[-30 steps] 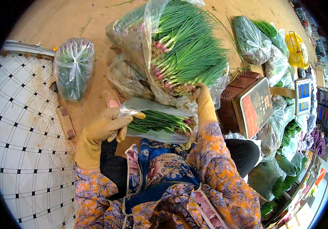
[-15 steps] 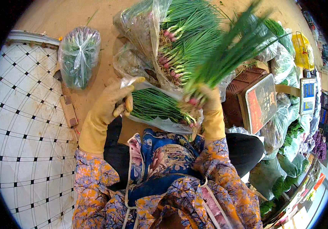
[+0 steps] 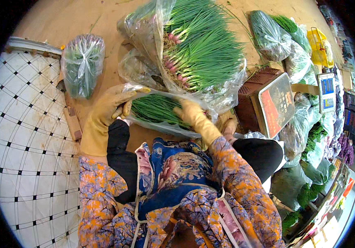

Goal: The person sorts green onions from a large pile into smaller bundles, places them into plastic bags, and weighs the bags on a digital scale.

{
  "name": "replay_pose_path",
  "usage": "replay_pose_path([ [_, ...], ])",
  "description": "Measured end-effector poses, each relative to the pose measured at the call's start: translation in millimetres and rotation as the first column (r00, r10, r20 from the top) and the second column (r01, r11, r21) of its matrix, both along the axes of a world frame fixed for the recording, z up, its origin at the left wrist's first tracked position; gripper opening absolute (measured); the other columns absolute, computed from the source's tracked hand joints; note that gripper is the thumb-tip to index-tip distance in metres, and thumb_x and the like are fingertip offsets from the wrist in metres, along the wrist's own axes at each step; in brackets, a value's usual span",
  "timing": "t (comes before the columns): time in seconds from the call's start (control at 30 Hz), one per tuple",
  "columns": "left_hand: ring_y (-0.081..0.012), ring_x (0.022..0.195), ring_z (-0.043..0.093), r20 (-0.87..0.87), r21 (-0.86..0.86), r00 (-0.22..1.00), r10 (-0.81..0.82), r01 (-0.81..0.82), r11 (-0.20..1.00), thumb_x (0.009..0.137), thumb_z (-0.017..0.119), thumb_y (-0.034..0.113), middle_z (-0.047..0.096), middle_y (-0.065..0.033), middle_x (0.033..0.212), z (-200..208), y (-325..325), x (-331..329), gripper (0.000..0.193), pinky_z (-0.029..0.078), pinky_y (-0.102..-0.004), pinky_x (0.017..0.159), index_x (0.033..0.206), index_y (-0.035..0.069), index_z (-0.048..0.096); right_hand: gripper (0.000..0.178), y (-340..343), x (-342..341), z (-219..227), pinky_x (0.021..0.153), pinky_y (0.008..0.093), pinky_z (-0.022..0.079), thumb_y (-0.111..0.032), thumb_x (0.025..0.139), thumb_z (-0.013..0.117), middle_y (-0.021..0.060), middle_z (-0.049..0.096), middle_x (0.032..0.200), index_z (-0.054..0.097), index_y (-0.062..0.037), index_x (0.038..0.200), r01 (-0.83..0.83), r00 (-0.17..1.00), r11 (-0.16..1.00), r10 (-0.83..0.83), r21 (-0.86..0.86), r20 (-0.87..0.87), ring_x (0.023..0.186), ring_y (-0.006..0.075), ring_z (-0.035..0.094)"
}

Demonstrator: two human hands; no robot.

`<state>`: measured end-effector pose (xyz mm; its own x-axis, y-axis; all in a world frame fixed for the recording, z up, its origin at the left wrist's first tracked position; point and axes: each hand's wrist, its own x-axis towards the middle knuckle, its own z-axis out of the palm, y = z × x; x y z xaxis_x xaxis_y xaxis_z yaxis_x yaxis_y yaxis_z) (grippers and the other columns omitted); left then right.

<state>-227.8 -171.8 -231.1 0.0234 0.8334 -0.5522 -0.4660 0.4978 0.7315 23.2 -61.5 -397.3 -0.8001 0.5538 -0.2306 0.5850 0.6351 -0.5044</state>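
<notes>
A clear plastic bag [image 3: 161,130] lies in front of my body with long green spring onions [image 3: 154,108] inside it. My left hand [image 3: 113,105], in a yellow rubber glove, grips the bag's left edge with the fingers bent. Also gloved, my right hand [image 3: 192,112] lies over the right part of the spring onions, fingers stretched out to the left; it covers part of them. Just beyond is a big opened bag [image 3: 159,49] of loose spring onions [image 3: 206,45], their pinkish bulbs to the left.
A tied bag [image 3: 82,66] of greens stands at the left, near a white tiled surface [image 3: 28,144]. On the right, a weighing scale [image 3: 276,105] rests by a brown crate [image 3: 247,89]. Several filled bags [image 3: 295,136] and a yellow basket [image 3: 320,47] are beyond it.
The bunch my right hand held up at the right is no longer raised. That hand has moved left and down onto the bagged spring onions. My left hand stays at the bag's edge.
</notes>
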Motion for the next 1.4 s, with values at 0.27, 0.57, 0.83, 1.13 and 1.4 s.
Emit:
replay_pose_path([
  [0.27,-0.003,0.034,0.033,-0.165,0.052,0.986,-0.002,0.011,0.999,0.086,0.042,0.018,0.046,-0.0001,0.048,-14,-5,-4,0.025,0.023,-0.0161,0.033,0.088,0.0,0.058,0.02,50,147,42,0.072,0.0368,0.045,-0.016,0.077,0.048,0.0139,0.06,0.089,0.062,-0.0096,0.09,-0.254,0.833,0.957,0.29,-0.139,0.472,0.086,0.0303,0.056],
  [0.57,-0.0037,0.038,0.038,-0.34,0.316,0.94,0.006,0.108,0.942,0.085,0.045,0.019,0.051,-0.0003,0.058,120,17,64,0.025,0.031,-0.0166,0.035,0.093,-0.001,0.056,0.015,42,210,314,0.068,0.0385,0.046,-0.011,0.064,0.057,0.0168,0.059,0.079,0.061,-0.0086,0.078,-0.029,0.89,0.958,-0.106,0.286,0.444,0.078,0.0323,0.057],
  [0.83,-0.0074,0.051,0.051,-0.026,0.696,0.999,-0.041,0.047,0.716,0.084,0.049,0.013,0.056,-0.0036,0.07,259,140,186,0.029,0.048,-0.0222,0.056,0.107,-0.004,0.051,0.025,60,348,441,0.06,0.0306,0.046,0.006,0.068,0.057,0.0117,0.059,0.076,0.06,-0.0038,0.091,0.502,0.864,0.469,-0.309,0.727,-0.398,0.068,0.0241,0.058],
  [1.13,-0.0099,0.051,0.051,-0.219,0.426,0.927,-0.303,0.371,0.825,0.08,0.053,0.01,0.055,-0.0048,0.065,174,225,288,0.028,0.045,-0.0215,0.05,0.105,-0.001,0.053,0.034,95,432,358,0.064,0.0317,0.046,-0.008,0.066,0.069,0.0135,0.06,0.083,0.058,-0.0053,0.099,0.82,0.57,0.372,-0.47,0.434,-0.674,0.075,0.0239,0.058],
  [1.4,-0.0149,0.056,0.055,-0.351,0.324,0.909,-0.227,0.345,0.881,0.078,0.056,0.008,0.056,-0.0093,0.072,113,254,347,0.024,0.048,-0.0229,0.054,0.097,-0.007,0.053,0.031,112,477,279,0.067,0.0333,0.045,-0.03,0.078,0.059,0.0172,0.06,0.086,0.058,-0.0045,0.096,0.935,0.328,0.345,-0.747,0.085,-0.578,0.079,0.028,0.058],
])
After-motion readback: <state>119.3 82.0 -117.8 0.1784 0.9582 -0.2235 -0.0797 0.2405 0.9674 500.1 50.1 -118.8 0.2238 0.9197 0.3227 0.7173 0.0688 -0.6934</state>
